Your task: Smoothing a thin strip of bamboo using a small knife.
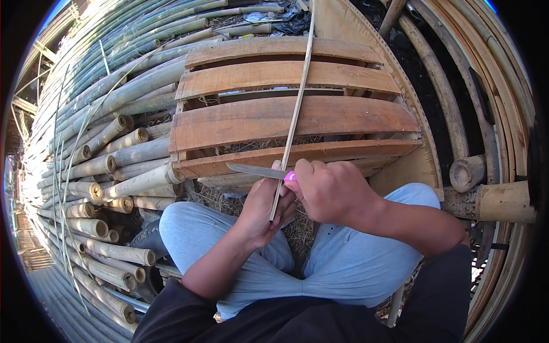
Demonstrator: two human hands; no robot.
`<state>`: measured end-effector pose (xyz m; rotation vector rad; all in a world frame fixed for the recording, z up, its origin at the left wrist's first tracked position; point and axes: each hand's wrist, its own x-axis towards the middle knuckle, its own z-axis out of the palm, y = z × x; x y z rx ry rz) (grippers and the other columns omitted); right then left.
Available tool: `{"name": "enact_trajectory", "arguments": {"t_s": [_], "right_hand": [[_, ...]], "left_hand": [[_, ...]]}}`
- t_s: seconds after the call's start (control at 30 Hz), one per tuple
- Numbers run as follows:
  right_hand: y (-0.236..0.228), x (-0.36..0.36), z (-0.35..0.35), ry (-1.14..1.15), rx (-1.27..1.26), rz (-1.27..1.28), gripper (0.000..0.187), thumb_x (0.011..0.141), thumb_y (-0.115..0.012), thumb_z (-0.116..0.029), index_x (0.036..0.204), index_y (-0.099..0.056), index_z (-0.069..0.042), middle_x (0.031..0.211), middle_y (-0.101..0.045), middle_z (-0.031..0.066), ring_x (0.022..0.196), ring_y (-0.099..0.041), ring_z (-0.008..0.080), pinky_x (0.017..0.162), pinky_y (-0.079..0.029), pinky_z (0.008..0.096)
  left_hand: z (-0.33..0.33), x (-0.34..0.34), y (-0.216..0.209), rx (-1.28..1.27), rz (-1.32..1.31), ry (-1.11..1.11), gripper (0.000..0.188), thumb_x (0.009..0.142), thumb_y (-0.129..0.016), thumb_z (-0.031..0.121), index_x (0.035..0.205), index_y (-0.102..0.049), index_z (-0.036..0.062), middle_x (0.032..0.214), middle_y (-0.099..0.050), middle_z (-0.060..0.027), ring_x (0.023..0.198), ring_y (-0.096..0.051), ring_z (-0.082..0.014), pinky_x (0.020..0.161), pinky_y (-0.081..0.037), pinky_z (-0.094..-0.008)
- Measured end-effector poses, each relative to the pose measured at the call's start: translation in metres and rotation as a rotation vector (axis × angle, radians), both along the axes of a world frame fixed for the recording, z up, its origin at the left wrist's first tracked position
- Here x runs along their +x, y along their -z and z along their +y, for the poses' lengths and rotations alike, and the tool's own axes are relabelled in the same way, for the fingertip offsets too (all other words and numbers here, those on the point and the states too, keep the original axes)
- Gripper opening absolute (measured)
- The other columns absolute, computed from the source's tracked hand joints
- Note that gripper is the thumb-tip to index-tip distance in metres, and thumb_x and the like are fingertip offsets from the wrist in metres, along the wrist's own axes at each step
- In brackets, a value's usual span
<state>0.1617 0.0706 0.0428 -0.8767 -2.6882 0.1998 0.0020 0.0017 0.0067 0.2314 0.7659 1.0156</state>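
Observation:
A long, thin bamboo strip point(295, 111) runs from between my knees up across a slatted wooden bench and past its far edge. My left hand point(264, 208) is closed around the strip close to its near end. In my right hand point(334, 188) is a knife with a pink and white handle point(291, 176), the fist wrapped round it. Its blade point(257, 170) points left and crosses the strip just above my left fingers. Whether the edge bites into the strip cannot be made out.
The slatted wooden bench point(297, 117) stands right in front of my knees. Stacked bamboo poles point(143, 148) fill the left side. A curved plywood sheet point(377, 48) borders the bench on the right, with more bamboo poles point(440, 86) beyond it. Dry shavings litter the ground.

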Motion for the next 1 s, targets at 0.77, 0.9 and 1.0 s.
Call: {"name": "enact_trajectory", "arguments": {"t_s": [0.77,0.9,1.0], "right_hand": [[0.002,0.0,0.019,0.029,0.008,0.022,0.028,0.096,-0.055,-0.024,0.079,-0.049,-0.004,0.055,-0.054,0.0141,0.047,-0.059,0.0308,0.043,-0.046,0.0386],[-0.005,-0.001,0.006,0.002,-0.018,-0.009,0.028,0.096,-0.055,-0.025,0.079,-0.049,-0.003,0.055,-0.055,0.014,0.048,-0.06,0.0315,0.043,-0.046,0.0396],[-0.003,0.0,0.009,0.001,-0.054,0.018,0.028,0.096,-0.055,-0.024,0.08,-0.05,-0.003,0.055,-0.055,0.014,0.048,-0.06,0.0318,0.043,-0.046,0.0402]], "left_hand": [[-0.003,-0.002,-0.002,0.021,-0.077,0.016,0.045,0.106,-0.033,0.047,0.077,-0.042,0.0143,0.047,-0.031,0.0042,0.034,-0.025,-0.0086,0.038,-0.021,-0.0247],[0.0,-0.002,-0.005,-0.01,-0.079,-0.013,0.045,0.106,-0.032,0.047,0.077,-0.041,0.0142,0.047,-0.031,0.0042,0.034,-0.025,-0.0085,0.038,-0.022,-0.0244],[-0.005,-0.002,-0.005,0.018,-0.086,0.017,0.044,0.107,-0.032,0.046,0.078,-0.041,0.014,0.047,-0.03,0.0043,0.034,-0.025,-0.0084,0.038,-0.021,-0.024]]}}
